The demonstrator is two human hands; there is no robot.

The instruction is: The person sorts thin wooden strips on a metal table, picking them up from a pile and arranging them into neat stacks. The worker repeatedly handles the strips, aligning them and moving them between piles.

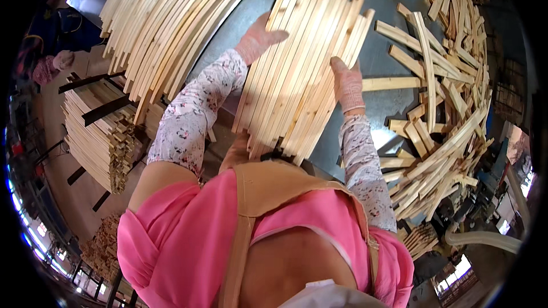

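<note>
A row of narrow, pale wooden strips (pixel 305 63) lies side by side in front of me, with uneven far ends. My left hand (pixel 258 41), in a pinkish work glove, grips the left edge of this row, thumb over the top strips. On the right edge my right hand (pixel 347 84), gloved alike, holds the outer strips with its thumb on top. The fingers of both hands are partly hidden at the sides of the row. Under the strips is a grey metal table (pixel 391 60). The near ends of the strips reach close to my apron (pixel 279 185).
More long strips (pixel 165 20) lie at the left of the table. A jumbled heap of short wooden pieces (pixel 439 85) covers its right side. Left of me, a stack of strips (pixel 94 131) rests on dark bars. Another person (pixel 57 34) is at the far left.
</note>
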